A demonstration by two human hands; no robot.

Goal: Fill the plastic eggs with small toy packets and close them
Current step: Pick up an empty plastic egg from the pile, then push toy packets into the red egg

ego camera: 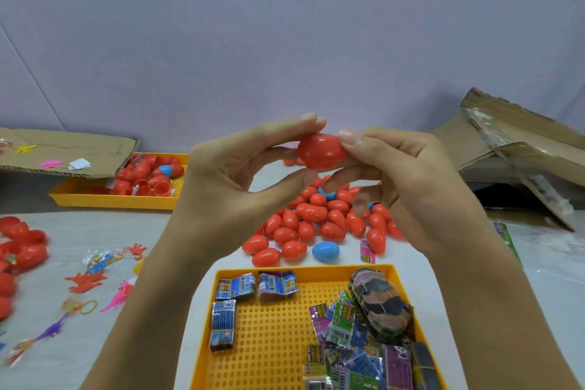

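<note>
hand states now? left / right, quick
Left hand: fingers and thumb curled round the red egg, holding it.
Right hand: pinching the same red egg from its other end.

Digit 6 on a blue packet bundle (224, 320), 9 on a purple packet (397, 366), other print illegible

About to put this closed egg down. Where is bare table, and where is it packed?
Both hands, left hand and right hand, hold the red egg. Bare table lies between the far yellow tray and the loose toys. The near tray has open mesh mid-left. Crowded: the egg pile and the packets.
</note>
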